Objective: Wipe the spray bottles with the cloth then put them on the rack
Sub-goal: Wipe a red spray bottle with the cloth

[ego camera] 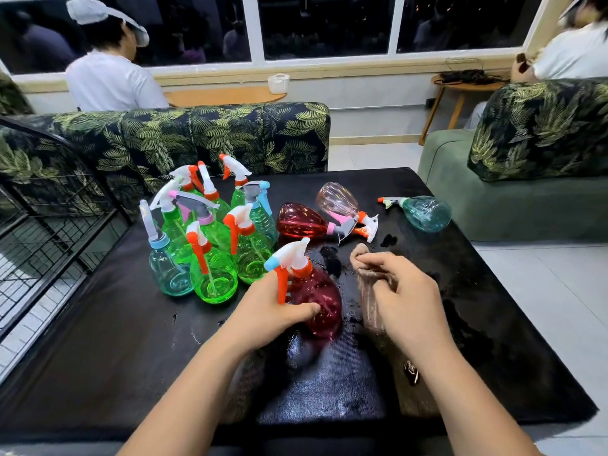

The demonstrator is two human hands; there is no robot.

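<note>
1. the fingers (306, 311) of the left hand (268, 311) are curled round the dark red spray bottle (320, 291) just under its orange trigger, thumb across the front, so it is properly gripped.
2. that bottle sits tilted near the middle of the black table (131, 340), its white and blue head leaning up and to the left. i can't tell whether its base touches the top or hangs just over it.
3. the right hand (408, 291) is closed on a bunched beige cloth (367, 301), pinching a fold between thumb and fingertips. the cloth is just beside the bottle on its right, and looks apart from it.
4. from here i'd judge the wipe is about to start on this one; nothing suggests it has gone to the rack (49, 225), the black wire frame at the table's left edge.
5. what could go wrong:
   - the table shines with wet patches (329, 373), so the bottle is likely slick; a one-handed hold at the neck could let it twist or slip as the cloth rubs.
   - the upright cluster of green and blue bottles (214, 225) stands close to the left hand; a swing toward the rack could knock one over and set off the rest.
   - the cloth's tail drags on the wet top, so it may smear instead of drying.
6. further out, a red bottle (296, 222), a clear pink one (337, 197) and a teal one (424, 212) lie on their sides, well apart from the hands.
</note>
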